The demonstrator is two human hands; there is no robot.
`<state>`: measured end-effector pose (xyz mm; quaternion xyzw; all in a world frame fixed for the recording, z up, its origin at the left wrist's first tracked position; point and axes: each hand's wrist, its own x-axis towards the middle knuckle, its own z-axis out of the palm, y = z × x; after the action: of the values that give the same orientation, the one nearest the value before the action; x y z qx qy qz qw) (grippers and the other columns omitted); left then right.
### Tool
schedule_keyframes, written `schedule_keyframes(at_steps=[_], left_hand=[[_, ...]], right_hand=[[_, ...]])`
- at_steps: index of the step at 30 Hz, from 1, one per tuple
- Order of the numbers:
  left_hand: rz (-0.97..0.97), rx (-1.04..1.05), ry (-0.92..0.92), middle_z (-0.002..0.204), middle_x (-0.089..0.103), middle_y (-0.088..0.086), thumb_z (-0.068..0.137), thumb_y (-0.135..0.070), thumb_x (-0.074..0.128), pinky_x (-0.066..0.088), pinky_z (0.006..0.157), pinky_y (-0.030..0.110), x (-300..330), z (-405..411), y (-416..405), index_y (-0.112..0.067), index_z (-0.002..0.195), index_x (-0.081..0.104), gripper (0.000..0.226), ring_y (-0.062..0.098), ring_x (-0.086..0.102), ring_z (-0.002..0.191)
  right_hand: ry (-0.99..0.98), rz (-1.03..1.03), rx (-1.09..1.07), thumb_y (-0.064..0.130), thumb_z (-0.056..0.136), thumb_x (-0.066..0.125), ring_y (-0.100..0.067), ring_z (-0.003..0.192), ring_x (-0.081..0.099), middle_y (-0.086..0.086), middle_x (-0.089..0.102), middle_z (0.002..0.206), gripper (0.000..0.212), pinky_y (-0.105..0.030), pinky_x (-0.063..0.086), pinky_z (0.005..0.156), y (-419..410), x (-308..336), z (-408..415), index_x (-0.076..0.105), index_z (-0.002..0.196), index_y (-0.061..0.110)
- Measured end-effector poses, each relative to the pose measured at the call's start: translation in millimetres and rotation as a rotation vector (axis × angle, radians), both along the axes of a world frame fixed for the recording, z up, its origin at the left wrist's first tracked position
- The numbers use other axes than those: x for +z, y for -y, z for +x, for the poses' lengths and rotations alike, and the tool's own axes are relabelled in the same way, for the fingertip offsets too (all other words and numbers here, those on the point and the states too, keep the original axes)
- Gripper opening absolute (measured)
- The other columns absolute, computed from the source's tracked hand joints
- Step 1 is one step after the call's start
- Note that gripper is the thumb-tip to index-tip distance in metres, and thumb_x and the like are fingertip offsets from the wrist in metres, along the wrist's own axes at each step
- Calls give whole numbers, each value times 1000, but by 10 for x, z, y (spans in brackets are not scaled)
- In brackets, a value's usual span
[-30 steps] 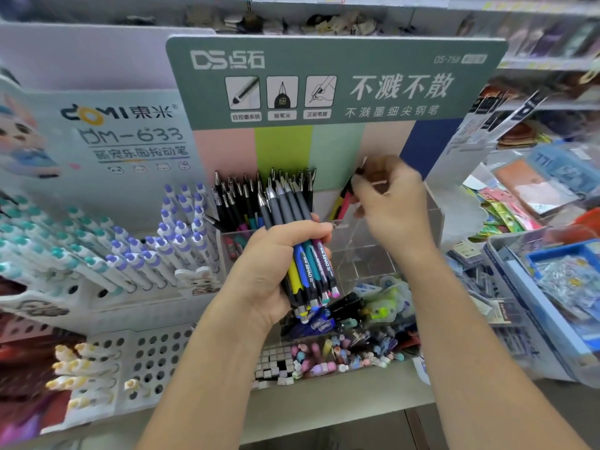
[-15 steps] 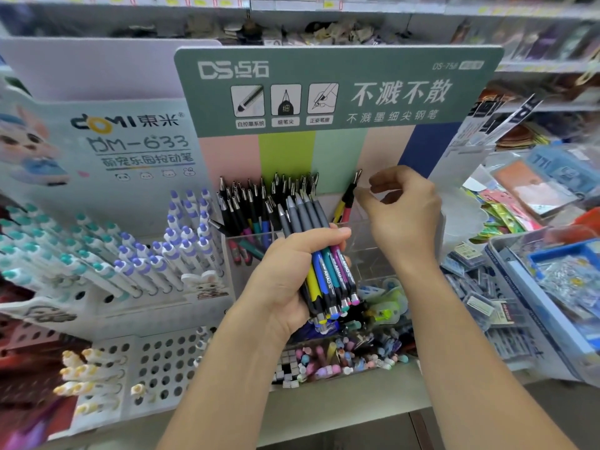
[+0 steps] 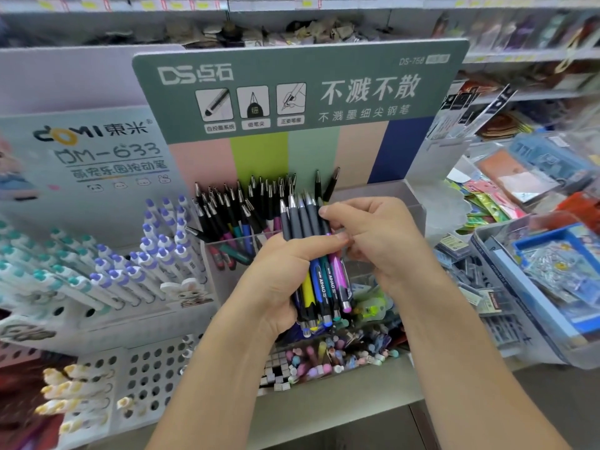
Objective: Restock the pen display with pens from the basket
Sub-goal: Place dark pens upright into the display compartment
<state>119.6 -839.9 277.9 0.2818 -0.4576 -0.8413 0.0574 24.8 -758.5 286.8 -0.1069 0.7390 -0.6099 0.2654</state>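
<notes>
My left hand (image 3: 285, 274) grips a bundle of pens (image 3: 319, 284) with grey grips and yellow, blue, teal and pink barrels, tips pointing up. My right hand (image 3: 373, 241) has its fingers on the rightmost pen of that bundle, pinching it near the grip. Behind both hands stands the clear acrylic pen display (image 3: 373, 196) under a green DS sign. Its left compartments hold several dark pens (image 3: 246, 212); two pens (image 3: 324, 183) lean in a compartment further right. No basket is in view.
A white DOMI rack of purple- and teal-capped pens (image 3: 130, 267) stands at left. A perforated white holder (image 3: 146, 378) sits lower left. A tray of small erasers and caps (image 3: 324, 358) lies below my hands. Clear bins of packaged stationery (image 3: 535, 287) crowd the right.
My right hand has left the two pens in the display's compartment and come down to the bundle in my left hand, now pinching its rightmost pen. The camera has moved closer.
</notes>
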Motion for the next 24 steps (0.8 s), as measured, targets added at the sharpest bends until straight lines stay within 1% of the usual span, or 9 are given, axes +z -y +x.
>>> schedule_keyframes(at_steps=[2, 5, 7, 8, 11, 14, 16, 21, 24], left_hand=[[39, -6, 0, 66, 70, 7, 82, -13, 74, 51, 47, 23, 0, 10, 0, -6, 84, 74, 8, 15, 64, 50], [110, -1, 16, 64, 63, 8, 78, -21, 77, 50, 46, 24, -30, 52, 54, -5, 81, 75, 16, 17, 59, 48], [158, 41, 9, 64, 58, 5, 71, -23, 78, 51, 49, 27, -68, 95, 114, -9, 66, 73, 15, 16, 56, 51], [194, 67, -14, 65, 56, 3, 71, -22, 77, 50, 50, 27, -87, 114, 141, -11, 64, 71, 15, 14, 55, 51], [267, 124, -61, 66, 53, 1, 77, -17, 73, 49, 49, 25, -108, 152, 193, -11, 75, 61, 14, 12, 52, 50], [274, 128, -76, 66, 53, 1, 78, -16, 72, 48, 49, 25, -101, 146, 191, -11, 79, 59, 15, 12, 52, 50], [278, 127, -78, 66, 52, 1, 82, -15, 71, 48, 49, 25, -97, 139, 176, -11, 80, 58, 13, 12, 51, 50], [273, 147, -94, 66, 53, 1, 78, -14, 72, 48, 48, 25, -109, 162, 174, -11, 82, 58, 15, 12, 51, 50], [256, 145, -89, 66, 53, 1, 79, -15, 73, 49, 48, 25, -124, 182, 181, -10, 81, 58, 15, 12, 52, 50]], right_hand=[[150, -123, -21, 10, 90, 68, -17, 54, 52, -11, 63, 67, 17, -22, 46, 47, 26, 13, -15, 66, 75, 2], [319, -426, -128, 7, 94, 62, -8, 47, 46, -6, 63, 66, 17, -13, 39, 39, -11, 60, -80, 62, 78, 2], [233, -572, -234, 6, 97, 61, -7, 50, 53, -6, 64, 68, 14, -13, 45, 44, -71, 53, -177, 62, 83, 3], [134, -577, -278, 5, 98, 60, -9, 52, 58, -6, 64, 69, 12, -14, 48, 47, -85, 38, -232, 61, 86, 4], [-157, -432, -291, 1, 97, 59, -17, 59, 69, -9, 66, 76, 9, -20, 55, 53, -14, 1, -350, 60, 91, 8], [-310, -259, -148, 1, 94, 62, -22, 63, 73, -7, 69, 78, 12, -31, 59, 58, 166, -93, -398, 62, 90, 13], [-487, -112, -53, 7, 89, 68, -22, 68, 73, -1, 71, 79, 11, -39, 60, 64, 268, -216, -417, 67, 86, 18], [-740, 66, 56, 9, 83, 77, -11, 72, 64, 2, 70, 83, 8, -22, 50, 69, 367, -425, -412, 76, 87, 16], [-794, 108, 23, 6, 79, 79, -12, 72, 60, 3, 67, 81, 12, -23, 51, 70, 399, -461, -417, 77, 86, 16]])
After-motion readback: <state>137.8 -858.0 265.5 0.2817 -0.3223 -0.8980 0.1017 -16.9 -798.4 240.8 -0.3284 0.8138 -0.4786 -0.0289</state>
